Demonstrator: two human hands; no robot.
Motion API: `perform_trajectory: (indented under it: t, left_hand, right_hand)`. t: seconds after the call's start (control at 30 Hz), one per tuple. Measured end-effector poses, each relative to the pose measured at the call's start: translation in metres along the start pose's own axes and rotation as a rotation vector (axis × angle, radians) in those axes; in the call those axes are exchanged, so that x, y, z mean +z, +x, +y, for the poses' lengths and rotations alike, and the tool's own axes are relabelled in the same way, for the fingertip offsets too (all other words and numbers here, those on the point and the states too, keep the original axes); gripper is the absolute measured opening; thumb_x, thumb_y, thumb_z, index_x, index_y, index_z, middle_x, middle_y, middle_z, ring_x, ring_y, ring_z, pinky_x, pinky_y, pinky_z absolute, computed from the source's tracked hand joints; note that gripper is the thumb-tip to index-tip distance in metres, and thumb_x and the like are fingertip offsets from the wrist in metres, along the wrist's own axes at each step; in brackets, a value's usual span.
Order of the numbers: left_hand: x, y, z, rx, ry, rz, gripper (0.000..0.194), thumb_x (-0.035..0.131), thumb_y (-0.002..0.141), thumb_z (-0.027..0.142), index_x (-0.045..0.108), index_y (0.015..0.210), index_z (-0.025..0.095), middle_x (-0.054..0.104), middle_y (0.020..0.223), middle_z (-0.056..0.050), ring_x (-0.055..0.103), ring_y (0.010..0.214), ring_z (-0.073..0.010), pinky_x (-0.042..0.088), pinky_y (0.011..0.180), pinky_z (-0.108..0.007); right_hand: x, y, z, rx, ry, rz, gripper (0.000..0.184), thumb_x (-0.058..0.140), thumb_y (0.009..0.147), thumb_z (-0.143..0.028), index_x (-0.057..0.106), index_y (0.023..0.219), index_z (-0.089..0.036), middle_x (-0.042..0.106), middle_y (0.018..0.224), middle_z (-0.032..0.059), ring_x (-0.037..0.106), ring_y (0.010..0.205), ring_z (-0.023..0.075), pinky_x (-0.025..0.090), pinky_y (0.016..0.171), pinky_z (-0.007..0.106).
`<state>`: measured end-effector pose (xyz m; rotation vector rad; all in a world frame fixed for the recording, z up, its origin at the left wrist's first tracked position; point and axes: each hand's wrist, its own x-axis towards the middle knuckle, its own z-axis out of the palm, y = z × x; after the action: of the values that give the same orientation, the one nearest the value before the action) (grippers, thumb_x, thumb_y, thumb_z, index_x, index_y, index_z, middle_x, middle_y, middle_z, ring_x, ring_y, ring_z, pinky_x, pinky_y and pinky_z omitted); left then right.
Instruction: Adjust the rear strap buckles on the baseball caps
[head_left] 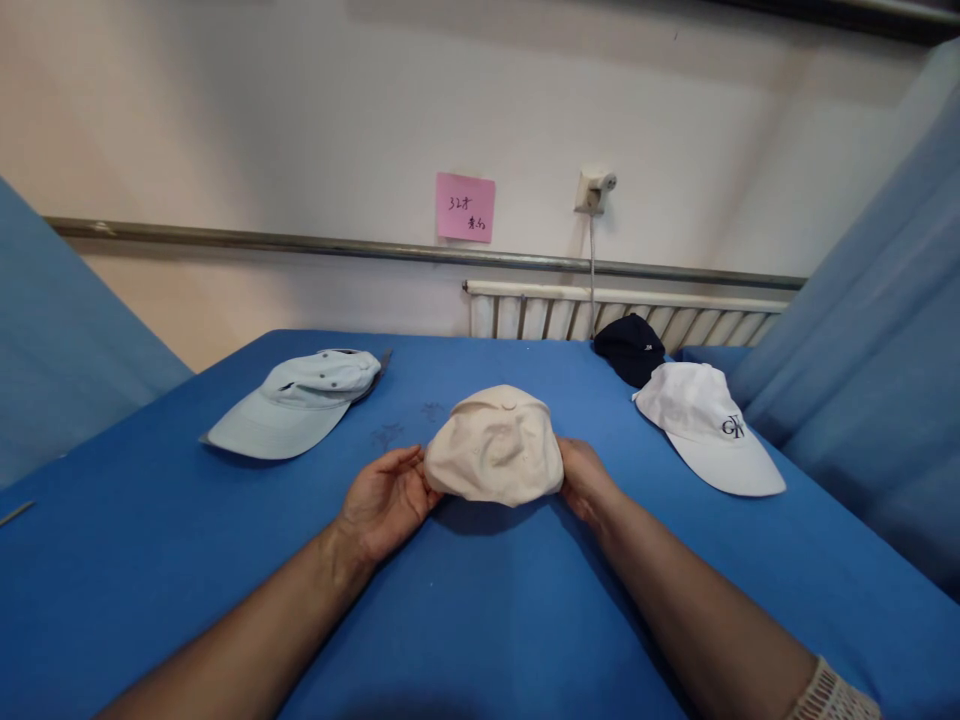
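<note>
A cream baseball cap (496, 450) is held between both hands in the middle, just over the blue table cover, with its dented crown towards me. My left hand (391, 498) grips the cap's left side, its fingertips partly hidden behind the fabric. On the opposite side, my right hand (585, 482) has hold of the cap's edge, most of its fingers out of sight. A pale blue cap (300, 400) lies to the left. To the right is a white cap (705, 420) with dark letters, and a black cap (630, 348) sits behind it.
The blue-covered table (465, 620) reaches back to a wall with a white radiator (540, 312) and a metal rail (300, 240). A pink note (465, 208) and a socket with a plug (594, 190) are on the wall. Blue curtains (870, 330) hang at both sides.
</note>
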<state>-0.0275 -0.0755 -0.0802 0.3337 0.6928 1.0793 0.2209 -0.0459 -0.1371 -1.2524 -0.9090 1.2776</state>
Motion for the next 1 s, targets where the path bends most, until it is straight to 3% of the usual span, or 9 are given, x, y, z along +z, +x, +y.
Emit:
perform_trajectory:
  t: [0.1,0.27,0.5,0.67,0.87,1.0]
  left_hand:
    - [0.001,-0.001,-0.002,-0.040,-0.025,-0.017,0.021,0.046,0.094,0.016,0.061,0.106,0.008,0.076,0.086,-0.011,0.075,0.080,-0.0215,0.061,0.078,-0.033]
    - [0.004,-0.004,-0.007,-0.125,-0.032,-0.032,0.025,0.046,0.095,0.020,0.061,0.110,0.007,0.076,0.081,-0.010,0.075,0.074,-0.0216,0.062,0.071,-0.031]
    - [0.001,-0.004,0.002,0.038,-0.084,-0.019,0.024,0.045,0.091,0.011,0.063,0.106,0.008,0.077,0.088,-0.010,0.075,0.084,-0.0216,0.061,0.084,-0.034]
    - [-0.007,0.007,0.004,0.000,0.046,0.068,0.026,0.045,0.090,0.008,0.065,0.107,0.005,0.077,0.082,-0.011,0.076,0.077,-0.0227,0.062,0.081,-0.034]
    - [-0.006,0.012,-0.002,0.000,0.211,0.143,0.032,0.047,0.089,0.005,0.065,0.115,0.004,0.078,0.087,-0.013,0.075,0.081,-0.0241,0.061,0.081,-0.032]
    - [-0.004,0.010,-0.005,0.028,0.279,0.151,0.026,0.053,0.087,0.006,0.069,0.107,0.006,0.078,0.088,-0.012,0.075,0.080,-0.0228,0.060,0.078,-0.030]
  right_hand:
    - [-0.008,0.010,0.004,-0.044,-0.171,0.079,0.029,0.063,0.082,-0.040,0.070,0.092,-0.014,0.071,0.064,0.0052,0.067,0.060,0.0195,0.047,0.051,0.025]
    - [-0.012,0.020,0.009,-0.099,-0.290,0.100,0.026,0.063,0.081,-0.035,0.067,0.098,-0.016,0.070,0.064,0.0034,0.066,0.060,0.0188,0.046,0.051,0.024]
    - [-0.009,0.027,0.018,-0.169,-0.434,0.102,0.024,0.058,0.084,-0.030,0.065,0.102,-0.017,0.069,0.065,0.0029,0.066,0.061,0.0191,0.047,0.053,0.025]
    - [-0.009,0.025,0.021,-0.227,-0.534,0.102,0.022,0.055,0.084,-0.027,0.064,0.102,-0.017,0.070,0.072,0.0027,0.066,0.067,0.0181,0.049,0.060,0.026]
    - [-0.008,0.014,0.012,-0.311,-0.604,0.093,0.016,0.056,0.083,-0.022,0.063,0.097,-0.020,0.072,0.097,0.0060,0.067,0.090,0.0193,0.050,0.082,0.031]
    - [-0.004,0.000,-0.006,-0.424,-0.629,0.137,0.013,0.056,0.084,-0.028,0.062,0.093,-0.020,0.069,0.095,0.0070,0.064,0.088,0.0203,0.048,0.080,0.031]
